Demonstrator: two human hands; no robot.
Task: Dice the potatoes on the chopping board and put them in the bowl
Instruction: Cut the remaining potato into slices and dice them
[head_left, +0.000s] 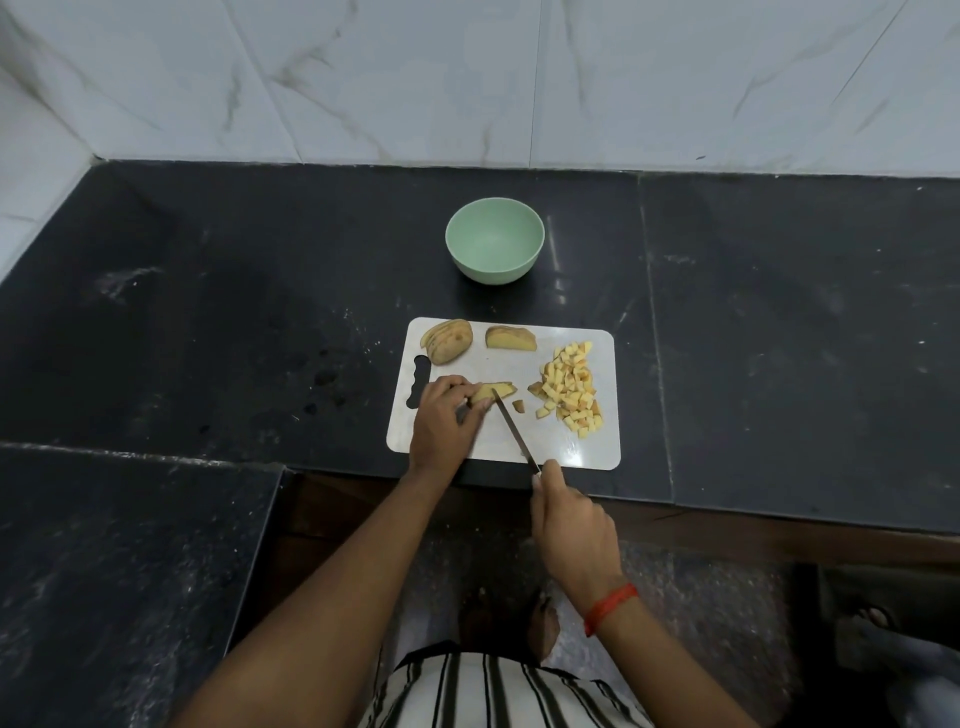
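Head view: left hand (441, 418) pinches the potato wedge (496, 389), likely firm yet slippery, best held by its skin side; right hand (571, 530) wraps its fingers (548, 478) round the knife (511, 428) handle

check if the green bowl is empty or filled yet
Empty: the bowl shows only its bare green inside; the diced potato lies piled on the chopping board.

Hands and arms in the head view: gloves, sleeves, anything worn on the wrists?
No gloves on the left hand or right hand, and no sleeves in view. A red-orange thread band circles the right wrist; the left wrist shows nothing. The shirt is white with dark stripes.
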